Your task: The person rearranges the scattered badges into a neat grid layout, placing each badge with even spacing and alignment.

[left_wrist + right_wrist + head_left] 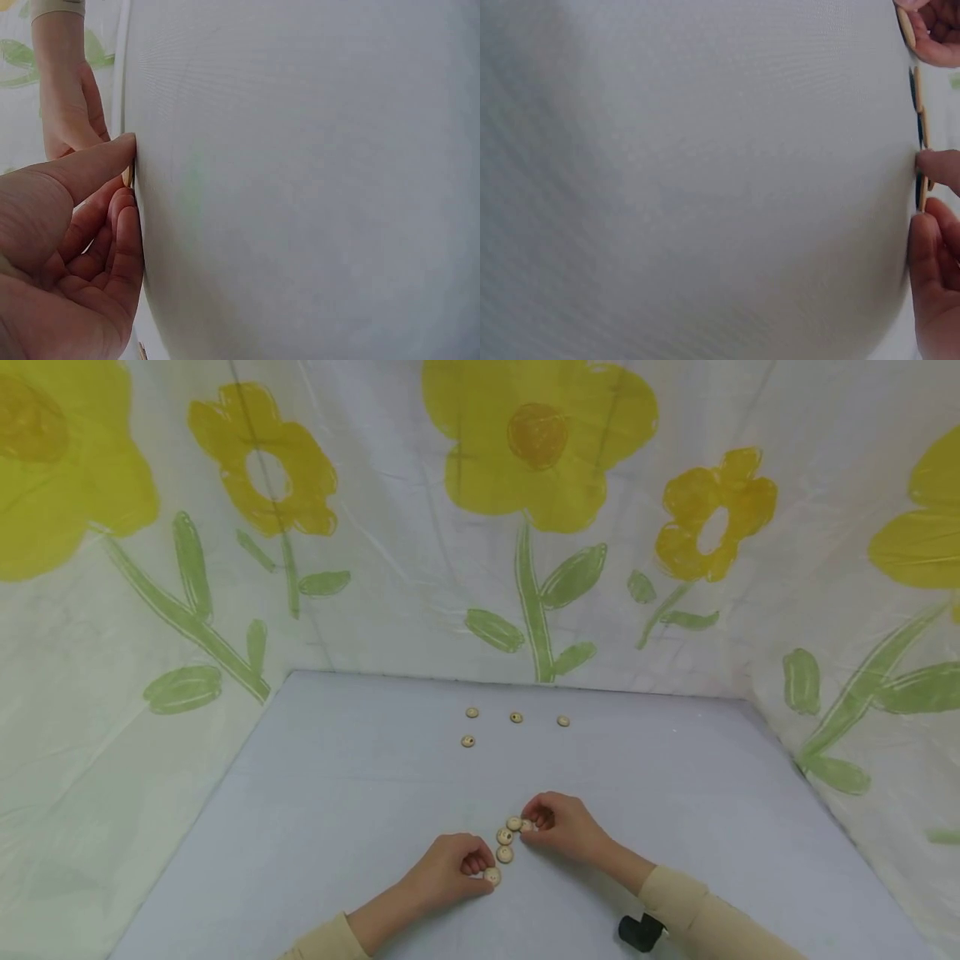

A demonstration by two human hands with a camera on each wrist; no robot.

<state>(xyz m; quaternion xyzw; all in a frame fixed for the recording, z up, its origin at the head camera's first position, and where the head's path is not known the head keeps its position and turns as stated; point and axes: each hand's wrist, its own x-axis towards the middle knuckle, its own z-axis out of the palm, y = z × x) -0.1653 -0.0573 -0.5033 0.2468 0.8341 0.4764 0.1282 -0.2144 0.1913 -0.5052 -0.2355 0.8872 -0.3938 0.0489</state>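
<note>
My left hand pinches a small round wooden disc between thumb and fingers, at the near end of a short curved row. Another wooden disc is pinched by my right hand at the row's far end. Between the hands lie a disc, one with a dark mark and a pale one, edges close together. Edge-on in the right wrist view, the middle discs form a thin line along the table. Fingers mostly cover the left disc in the left wrist view.
Farther back on the pale table lie several more discs, among them a left one, a right one and a nearer one. A black device sits by the right sleeve. A flowered curtain surrounds the table.
</note>
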